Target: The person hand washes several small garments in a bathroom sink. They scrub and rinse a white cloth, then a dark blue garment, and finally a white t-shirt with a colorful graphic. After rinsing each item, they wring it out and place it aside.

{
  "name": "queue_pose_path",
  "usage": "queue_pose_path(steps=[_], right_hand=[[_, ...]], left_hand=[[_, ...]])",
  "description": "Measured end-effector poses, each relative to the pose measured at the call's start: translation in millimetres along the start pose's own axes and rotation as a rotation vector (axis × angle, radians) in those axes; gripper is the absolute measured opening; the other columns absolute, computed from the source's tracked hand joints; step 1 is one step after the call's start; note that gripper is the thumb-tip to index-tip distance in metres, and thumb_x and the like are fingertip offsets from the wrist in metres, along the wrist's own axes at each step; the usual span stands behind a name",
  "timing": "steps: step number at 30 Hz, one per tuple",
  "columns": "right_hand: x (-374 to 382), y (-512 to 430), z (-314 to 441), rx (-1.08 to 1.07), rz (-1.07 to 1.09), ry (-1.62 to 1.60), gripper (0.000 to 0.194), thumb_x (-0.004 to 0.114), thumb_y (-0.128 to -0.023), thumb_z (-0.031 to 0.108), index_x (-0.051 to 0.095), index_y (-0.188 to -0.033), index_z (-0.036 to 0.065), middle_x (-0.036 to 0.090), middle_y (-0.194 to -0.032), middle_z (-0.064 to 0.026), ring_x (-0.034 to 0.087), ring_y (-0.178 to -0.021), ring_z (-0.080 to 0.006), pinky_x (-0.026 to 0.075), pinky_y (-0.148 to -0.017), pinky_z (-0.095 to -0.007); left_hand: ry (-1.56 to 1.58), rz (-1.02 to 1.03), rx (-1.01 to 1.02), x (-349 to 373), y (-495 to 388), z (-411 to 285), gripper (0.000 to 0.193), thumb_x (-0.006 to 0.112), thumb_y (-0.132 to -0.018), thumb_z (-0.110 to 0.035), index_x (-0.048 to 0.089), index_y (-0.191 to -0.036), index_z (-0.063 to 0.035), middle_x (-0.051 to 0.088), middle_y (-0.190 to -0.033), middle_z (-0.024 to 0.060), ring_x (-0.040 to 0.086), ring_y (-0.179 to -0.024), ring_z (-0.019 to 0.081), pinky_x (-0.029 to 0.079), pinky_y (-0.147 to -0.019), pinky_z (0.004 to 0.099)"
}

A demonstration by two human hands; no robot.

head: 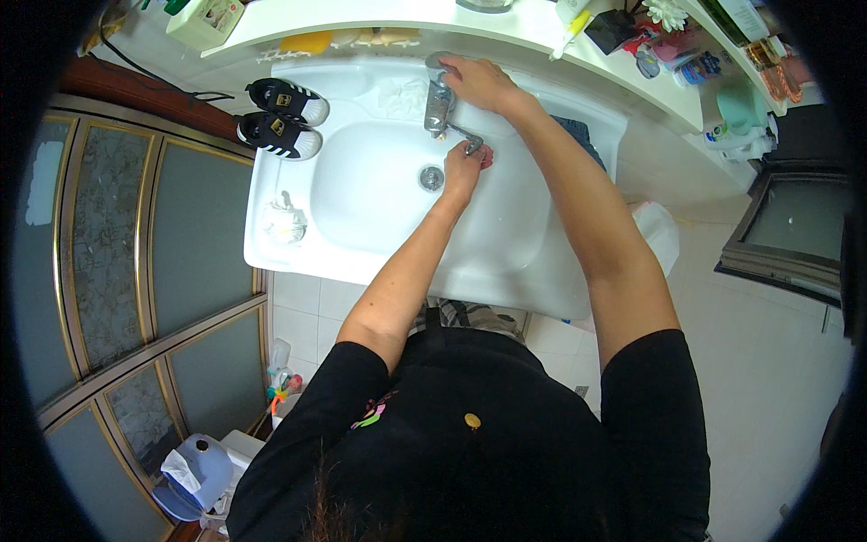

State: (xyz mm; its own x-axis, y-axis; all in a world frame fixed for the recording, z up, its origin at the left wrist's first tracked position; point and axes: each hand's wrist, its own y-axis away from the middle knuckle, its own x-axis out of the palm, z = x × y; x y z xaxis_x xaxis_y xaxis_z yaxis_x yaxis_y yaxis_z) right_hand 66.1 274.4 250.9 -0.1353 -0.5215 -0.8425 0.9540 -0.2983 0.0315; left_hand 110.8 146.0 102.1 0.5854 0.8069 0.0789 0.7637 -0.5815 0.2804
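Note:
My right hand [479, 82] rests on the lever handle at the top of the chrome faucet [437, 108], its fingers bent over the end. Below it, my left hand [466, 162] is at the curved swivel nozzle [473, 143] that sticks out from the faucet; whether the fingers close round it is hard to tell. The white washbasin [366, 183] lies under both hands, with its round metal drain [431, 178] left of my left hand. A pair of black sneakers [288, 118] with white toes and stripes stands on the basin's upper left rim.
Crumpled white material [284, 220] lies on the left rim. Dark folded cloth [579, 139] is at the right rim, partly behind my right forearm. A curved white shelf [379, 15] with bottles overhangs the back. Framed glass panels [203, 210] stand at left.

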Motion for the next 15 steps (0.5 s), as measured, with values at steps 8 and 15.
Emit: queue_pose_path(steps=[8, 15], right_hand=[[2.8, -5.5, 1.6, 0.013, -0.006, 0.059, 0.047, 0.051, -0.093, 0.032, 0.053, -0.136, 0.014, 0.068, -0.115, -0.0134, 0.062, -0.108, -0.0356, 0.046, -0.097, -0.0437], [9.5, 1.0, 2.0, 0.044, -0.028, 0.077, 0.048, 0.051, -0.094, 0.032, 0.05, -0.139, 0.016, 0.068, -0.116, -0.0134, 0.061, -0.109, -0.0365, 0.046, -0.097, -0.0443]], left_hand=[[-0.002, -0.081, -0.029, 14.7, 1.8, -11.2, 0.006, 0.058, -0.093, -0.007, 0.062, -0.092, -0.0026, 0.066, -0.086, 0.0059, 0.062, -0.081, 0.0131, 0.051, -0.074, 0.0289], [0.352, -0.088, -0.207, 20.7, 7.1, -25.6, 0.011, 0.059, -0.091, -0.007, 0.058, -0.101, -0.005, 0.063, -0.093, 0.0034, 0.061, -0.087, 0.0158, 0.051, -0.075, 0.0352]])
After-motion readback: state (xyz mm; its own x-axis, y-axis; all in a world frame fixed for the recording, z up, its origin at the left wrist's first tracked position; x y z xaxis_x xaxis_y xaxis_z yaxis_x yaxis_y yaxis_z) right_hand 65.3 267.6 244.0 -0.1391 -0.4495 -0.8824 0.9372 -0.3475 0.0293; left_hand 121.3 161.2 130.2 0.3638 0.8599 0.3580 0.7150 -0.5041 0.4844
